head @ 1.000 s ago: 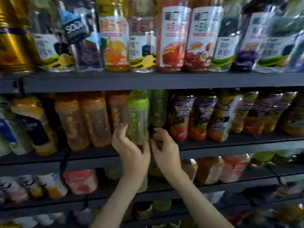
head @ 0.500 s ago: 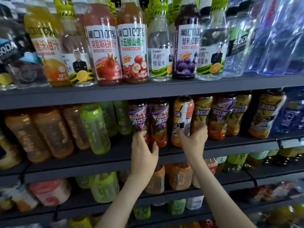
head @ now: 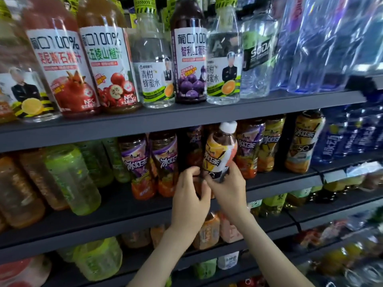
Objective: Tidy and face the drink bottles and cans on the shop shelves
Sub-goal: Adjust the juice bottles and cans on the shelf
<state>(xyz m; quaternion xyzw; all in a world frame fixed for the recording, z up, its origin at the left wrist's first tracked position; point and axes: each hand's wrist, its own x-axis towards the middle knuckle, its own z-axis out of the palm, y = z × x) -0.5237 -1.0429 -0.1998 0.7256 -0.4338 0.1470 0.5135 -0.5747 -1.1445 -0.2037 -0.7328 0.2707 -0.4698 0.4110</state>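
nearest, the right hand [head: 231, 191] is clamped round the lower part of a yellow-label tea bottle [head: 217, 154]. the bottle is tipped, its white cap [head: 228, 126] leaning right, forward of the row on the middle shelf [head: 124, 206]. it looks lifted clear so it can be moved among its own kind. the left hand [head: 189, 195], touching the right, has its fingers curled round the base of a dark purple-label bottle [head: 193, 141], likely steadying it or turning its label forward; blur hides the exact grip.

just left stand two more purple-label bottles [head: 149, 162], and beyond them green bottles [head: 68, 177] and orange ones lean at odd angles, not yet faced. to the right, other yellow-label bottles [head: 269, 141] mix with purple ones, so the held bottle probably belongs there. blue bottles [head: 342, 137] lie further right.

the cap sits close under the upper shelf edge [head: 186, 117], leaving little room to lift; tight neighbours on both sides could be knocked over. above, tall juice bottles [head: 62, 69] and clear water bottles stand upright, labels mostly forward.
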